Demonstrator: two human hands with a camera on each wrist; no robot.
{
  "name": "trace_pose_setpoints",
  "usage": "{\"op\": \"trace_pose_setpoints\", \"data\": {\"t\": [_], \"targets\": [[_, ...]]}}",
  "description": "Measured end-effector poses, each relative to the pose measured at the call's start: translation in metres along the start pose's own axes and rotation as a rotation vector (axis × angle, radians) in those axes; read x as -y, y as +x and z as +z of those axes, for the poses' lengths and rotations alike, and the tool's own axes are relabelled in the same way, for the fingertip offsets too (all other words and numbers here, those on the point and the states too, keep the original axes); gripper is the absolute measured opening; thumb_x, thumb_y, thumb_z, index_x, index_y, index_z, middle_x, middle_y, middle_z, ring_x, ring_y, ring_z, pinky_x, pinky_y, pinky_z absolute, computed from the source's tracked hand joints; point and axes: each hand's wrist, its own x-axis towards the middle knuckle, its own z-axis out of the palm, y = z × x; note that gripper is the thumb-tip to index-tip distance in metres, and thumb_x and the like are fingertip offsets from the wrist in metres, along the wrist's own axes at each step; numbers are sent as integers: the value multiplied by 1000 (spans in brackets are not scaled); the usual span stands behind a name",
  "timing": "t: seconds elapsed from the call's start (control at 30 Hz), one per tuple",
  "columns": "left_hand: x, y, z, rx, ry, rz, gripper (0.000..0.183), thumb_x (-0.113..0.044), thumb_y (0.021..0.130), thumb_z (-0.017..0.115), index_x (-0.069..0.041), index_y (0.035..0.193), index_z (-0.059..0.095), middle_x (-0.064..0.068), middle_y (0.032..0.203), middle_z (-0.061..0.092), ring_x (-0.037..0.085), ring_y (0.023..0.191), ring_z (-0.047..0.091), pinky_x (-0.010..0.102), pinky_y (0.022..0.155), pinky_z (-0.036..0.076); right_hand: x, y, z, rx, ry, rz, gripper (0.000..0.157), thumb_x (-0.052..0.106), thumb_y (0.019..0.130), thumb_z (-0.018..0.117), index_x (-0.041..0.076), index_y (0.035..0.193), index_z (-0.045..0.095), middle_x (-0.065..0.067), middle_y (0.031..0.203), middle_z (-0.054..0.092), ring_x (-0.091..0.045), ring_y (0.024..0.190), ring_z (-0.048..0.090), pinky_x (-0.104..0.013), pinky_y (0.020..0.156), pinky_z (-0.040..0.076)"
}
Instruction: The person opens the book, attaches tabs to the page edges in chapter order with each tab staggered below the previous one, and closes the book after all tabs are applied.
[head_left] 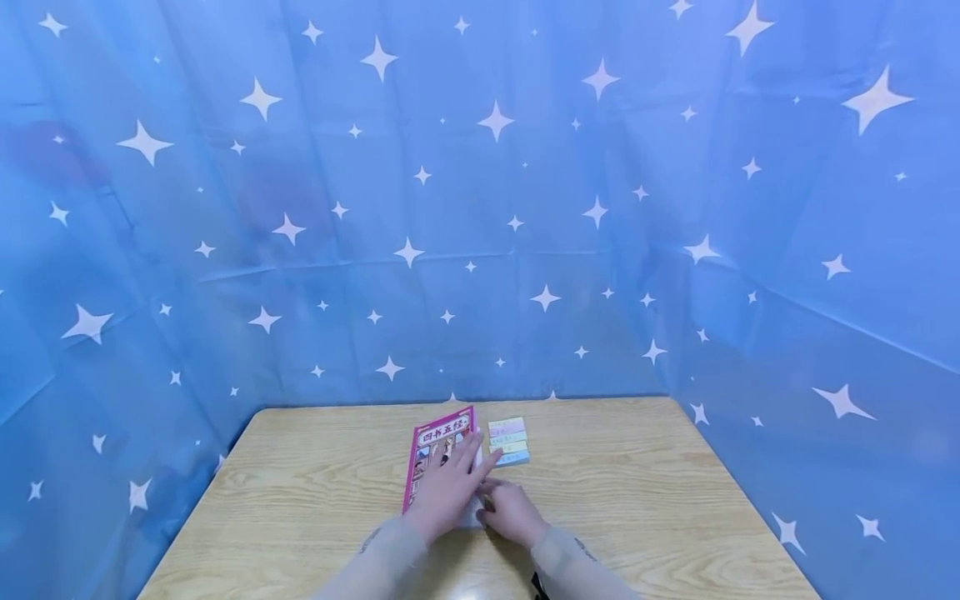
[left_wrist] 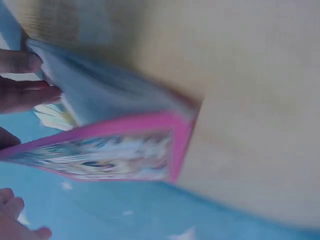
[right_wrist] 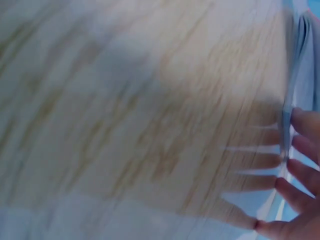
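A book (head_left: 437, 434) with a pink-bordered picture cover and Chinese title characters stands out in the head view, on a wooden table. My left hand (head_left: 447, 487) lies over its cover with fingers straight and spread. Close by, my right hand (head_left: 513, 510) is at the book's right edge, its fingers curled against the page side. The left wrist view shows the cover's pink border (left_wrist: 145, 120) raised at an angle from the grey-looking pages (left_wrist: 115, 92), with fingertips (left_wrist: 47, 95) at the page corner. In the right wrist view, fingertips (right_wrist: 296, 117) touch the thin page edges (right_wrist: 295, 65).
Pastel paper strips (head_left: 508, 437) with handwriting, in pink, green, yellow and blue, lie just right of the book. The wooden table (head_left: 637, 500) reaches back to a blue curtain (head_left: 487, 208) with white stars, which also hangs along both sides.
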Motion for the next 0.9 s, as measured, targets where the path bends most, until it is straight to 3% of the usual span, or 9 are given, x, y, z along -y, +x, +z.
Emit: {"op": "trace_pose_setpoints", "data": {"t": [0.07, 0.17, 0.37, 0.57, 0.67, 0.83, 0.9], "targets": [[-4, 4, -6, -10, 148, 76, 83, -21, 82, 74, -34, 151, 31, 7, 160, 16, 25, 145, 19, 58, 114, 14, -1, -1, 1, -33, 8, -32, 28, 11, 81, 74, 6, 108, 70, -3, 95, 70, -13, 78, 64, -35, 75, 55], [-11, 8, -12, 16, 353, 145, 83, -39, 75, 79, -36, 148, 39, 3, 161, 14, 24, 147, 11, 59, 115, 6, -3, -3, 2, -58, 16, -46, 21, 9, 82, 73, 8, 103, 70, 3, 81, 66, -7, 69, 57, -30, 69, 54], [-22, 9, -17, 166, 693, 165, 55, -50, 84, 66, -40, 135, 52, -5, 160, 17, 29, 147, -3, 60, 115, 0, -1, -4, 1, -44, -51, -39, 20, 17, 82, 74, 9, 100, 70, -1, 90, 69, -16, 80, 64, -47, 78, 54], [-24, 10, -22, 350, 865, 142, 40, -56, 91, 52, -51, 131, 52, -18, 147, 41, 38, 145, -12, 60, 114, -7, 0, -3, 1, 6, -49, 14, 31, 19, 86, 71, 4, 113, 67, -17, 124, 63, -36, 111, 60, -70, 89, 42], [-20, 12, -20, 419, 890, 101, 37, -56, 93, 50, -52, 130, 53, -19, 143, 45, 31, 147, -1, 57, 114, -11, 0, -2, 0, 36, -35, 43, 30, 19, 86, 71, 4, 112, 68, -19, 129, 60, -40, 117, 56, -74, 89, 39], [-10, 9, -7, 512, 896, 11, 28, -46, 94, 55, -40, 119, 66, -14, 129, 60, 17, 139, 35, 58, 112, -15, 2, -1, 0, 54, -16, 61, 28, 18, 87, 70, 5, 111, 69, -18, 128, 61, -39, 117, 56, -72, 91, 39], [-7, 5, -2, 547, 896, -26, 26, -44, 93, 58, -35, 115, 69, -11, 123, 64, 16, 133, 44, 59, 112, -13, 2, -1, 1, 55, -11, 64, 25, 18, 87, 69, 6, 109, 69, -18, 128, 61, -38, 117, 56, -72, 92, 38]]}}
